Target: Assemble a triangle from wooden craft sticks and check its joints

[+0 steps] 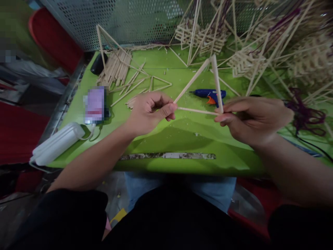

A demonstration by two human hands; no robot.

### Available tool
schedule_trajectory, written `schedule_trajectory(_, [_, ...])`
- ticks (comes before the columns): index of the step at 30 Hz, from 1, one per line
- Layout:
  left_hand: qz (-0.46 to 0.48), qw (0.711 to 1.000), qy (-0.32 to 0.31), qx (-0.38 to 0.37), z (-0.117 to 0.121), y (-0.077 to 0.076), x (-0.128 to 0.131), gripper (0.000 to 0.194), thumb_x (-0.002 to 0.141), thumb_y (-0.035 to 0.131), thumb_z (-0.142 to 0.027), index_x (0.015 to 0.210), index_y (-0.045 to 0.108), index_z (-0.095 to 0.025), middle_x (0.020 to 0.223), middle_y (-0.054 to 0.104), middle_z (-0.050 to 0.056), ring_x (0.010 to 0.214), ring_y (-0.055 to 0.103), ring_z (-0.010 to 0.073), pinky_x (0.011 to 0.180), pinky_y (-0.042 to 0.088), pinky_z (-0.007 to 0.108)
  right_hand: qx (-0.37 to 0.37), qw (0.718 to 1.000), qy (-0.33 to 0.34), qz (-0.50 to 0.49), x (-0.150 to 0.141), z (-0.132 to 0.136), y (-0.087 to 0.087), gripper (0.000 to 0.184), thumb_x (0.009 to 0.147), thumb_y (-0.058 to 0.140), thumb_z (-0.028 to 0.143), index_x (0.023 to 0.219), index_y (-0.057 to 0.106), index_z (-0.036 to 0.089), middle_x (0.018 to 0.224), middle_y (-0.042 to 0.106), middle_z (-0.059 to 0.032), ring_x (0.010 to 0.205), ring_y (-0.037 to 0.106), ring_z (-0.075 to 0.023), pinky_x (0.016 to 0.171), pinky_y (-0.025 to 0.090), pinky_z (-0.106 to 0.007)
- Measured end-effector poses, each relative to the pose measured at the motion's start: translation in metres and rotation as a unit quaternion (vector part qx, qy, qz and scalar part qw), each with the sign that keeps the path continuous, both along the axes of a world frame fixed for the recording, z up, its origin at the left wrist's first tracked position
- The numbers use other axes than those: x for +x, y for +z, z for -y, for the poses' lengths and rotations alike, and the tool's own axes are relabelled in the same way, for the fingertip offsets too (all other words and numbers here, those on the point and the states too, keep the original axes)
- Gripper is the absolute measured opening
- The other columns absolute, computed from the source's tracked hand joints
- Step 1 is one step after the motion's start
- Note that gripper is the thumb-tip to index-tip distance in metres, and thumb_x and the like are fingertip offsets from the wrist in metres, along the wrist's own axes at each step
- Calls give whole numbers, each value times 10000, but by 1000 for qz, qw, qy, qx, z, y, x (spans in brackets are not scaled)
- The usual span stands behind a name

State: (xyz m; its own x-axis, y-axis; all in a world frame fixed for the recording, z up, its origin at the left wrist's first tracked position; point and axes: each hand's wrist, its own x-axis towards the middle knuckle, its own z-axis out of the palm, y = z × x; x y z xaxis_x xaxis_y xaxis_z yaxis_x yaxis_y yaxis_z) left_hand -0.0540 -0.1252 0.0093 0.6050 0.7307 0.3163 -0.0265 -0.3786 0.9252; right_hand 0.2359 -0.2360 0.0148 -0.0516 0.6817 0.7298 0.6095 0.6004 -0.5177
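Between my hands, above the green table, is a triangle of thin wooden sticks (193,80). My left hand (153,110) pinches its left corner between thumb and fingers. At the lower right corner, my right hand (249,116) grips the sticks the same way. The third corner points up and away from me. Behind the triangle lies a blue glue gun (205,93) with an orange trigger, partly covered by one stick. Left of it, a flat frame of joined sticks (160,82) rests on the table near my left hand.
A pile of loose sticks (116,69) lies at the back left. Finished-looking stick structures (247,62) crowd the back right, beside purple cord (307,114). A phone (95,104) and a white cylindrical object (57,144) sit at left. A metal strip (169,156) lies near the front edge.
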Motion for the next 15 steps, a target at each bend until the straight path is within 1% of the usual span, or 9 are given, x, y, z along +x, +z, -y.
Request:
schedule_trajectory(2, [-4,1000,-15,-13,1,1,0,443,1001,846,-638,899,769,-214,743,780,25,635,730,140,610,636,273,10,1000,9,-7,1,1,-2,67,929,957,378,940,895,401,797,837,1,658,793,-271,628,643,-452])
schedule_trajectory(5, [-5,999,-34,-36,3,1,2,488,973,857,-683,875,759,-214,726,779,25,617,720,140,598,629,273,47,998,27,-19,1,2,-6,102,901,987,427,961,907,406,747,813,0,607,755,-255,541,570,-417])
schedule_trajectory(7, [3,998,-48,-51,3,0,4,504,961,862,-697,866,759,-213,718,778,25,607,718,140,591,626,275,52,998,26,-31,0,2,-8,133,898,983,498,935,902,399,729,804,-5,612,761,-265,546,572,-425])
schedule_trajectory(9, [14,995,-65,-69,5,-1,6,474,972,869,-663,871,767,-212,724,784,25,610,724,136,596,625,269,49,998,16,-31,-1,1,-8,184,913,958,557,891,882,391,721,798,-7,618,769,-275,571,595,-443])
schedule_trajectory(11, [17,991,-88,-95,7,-2,8,444,980,880,-622,862,768,-209,733,793,26,615,728,132,600,619,258,58,998,17,-24,-2,1,-7,234,927,935,586,847,856,381,683,776,-3,581,748,-264,546,584,-440])
schedule_trajectory(13, [11,986,-108,-126,9,-3,10,448,974,887,-618,850,763,-205,737,798,31,619,731,132,602,616,253,74,997,28,-22,-2,2,-7,277,942,915,608,827,843,366,647,750,-3,543,716,-246,516,559,-427])
schedule_trajectory(15, [6,981,-120,-151,12,-4,11,466,954,902,-628,843,761,-198,736,799,36,619,732,132,603,616,251,95,995,7,-16,-2,5,-7,299,963,891,621,845,852,349,651,752,-11,551,715,-241,526,559,-427])
